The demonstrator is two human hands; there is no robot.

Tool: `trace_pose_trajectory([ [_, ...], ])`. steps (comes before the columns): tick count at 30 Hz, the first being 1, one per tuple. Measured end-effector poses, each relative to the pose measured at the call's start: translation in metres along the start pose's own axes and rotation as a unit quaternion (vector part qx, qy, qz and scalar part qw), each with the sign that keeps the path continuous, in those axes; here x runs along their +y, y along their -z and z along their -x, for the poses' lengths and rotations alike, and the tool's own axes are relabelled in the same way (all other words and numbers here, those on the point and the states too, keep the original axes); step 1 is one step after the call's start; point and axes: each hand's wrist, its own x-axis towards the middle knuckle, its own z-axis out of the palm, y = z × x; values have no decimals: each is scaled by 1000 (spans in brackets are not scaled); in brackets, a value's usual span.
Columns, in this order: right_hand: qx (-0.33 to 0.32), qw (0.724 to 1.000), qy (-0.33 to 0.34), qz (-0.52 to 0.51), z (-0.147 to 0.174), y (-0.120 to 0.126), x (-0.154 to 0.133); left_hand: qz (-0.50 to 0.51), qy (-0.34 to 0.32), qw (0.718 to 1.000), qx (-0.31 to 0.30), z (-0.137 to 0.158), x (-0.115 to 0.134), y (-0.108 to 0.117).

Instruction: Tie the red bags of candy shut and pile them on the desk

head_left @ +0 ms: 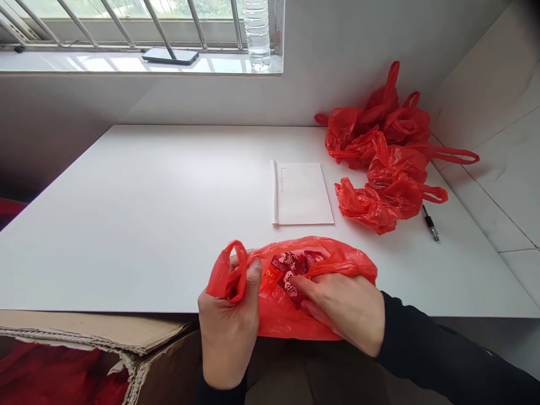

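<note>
A red plastic bag (295, 326) is held at the table's front edge, its mouth open toward me. My left hand (232, 315) is closed around the left side of the bag's rim, with one handle loop standing up by the thumb. My right hand (346, 306) reaches into the mouth from the right, the other side of the bag lying over its knuckles. Its fingers come together on a small dark red packet (290, 284) with pale printing; some fingertips are hidden. Several similar dark red packets and an orange-red packet (270, 277) lie around it in the bag.
Several bunched red plastic bags (392, 163) sit at the right of the white table (147, 214). A notepad (301, 194) and a pen (430, 224) lie nearby. On the windowsill are a phone (169, 55) and a water bottle (258, 39). A cardboard box (84, 329) stands at lower left.
</note>
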Motion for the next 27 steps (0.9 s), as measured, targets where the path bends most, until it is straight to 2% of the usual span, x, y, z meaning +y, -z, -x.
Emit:
trace_pose_trajectory([
  [3, -12, 1000, 5, -1, 1, -3, 0, -2, -2, 1000, 1, 2, 3, -1],
  [6, 1, 1000, -11, 24, 1, -7, -2, -19, -30, 999, -6, 1, -1, 1],
  [11, 32, 999, 4, 18, -2, -11, -1, -4, -64, 997, -34, -4, -13, 5],
  [19, 62, 998, -24, 21, -4, -8, 9, 19, -91, 995, -42, -4, -9, 3],
  [27, 43, 998, -32, -15, -9, -3, 16, 24, -91, 995, -43, -2, -12, 0],
])
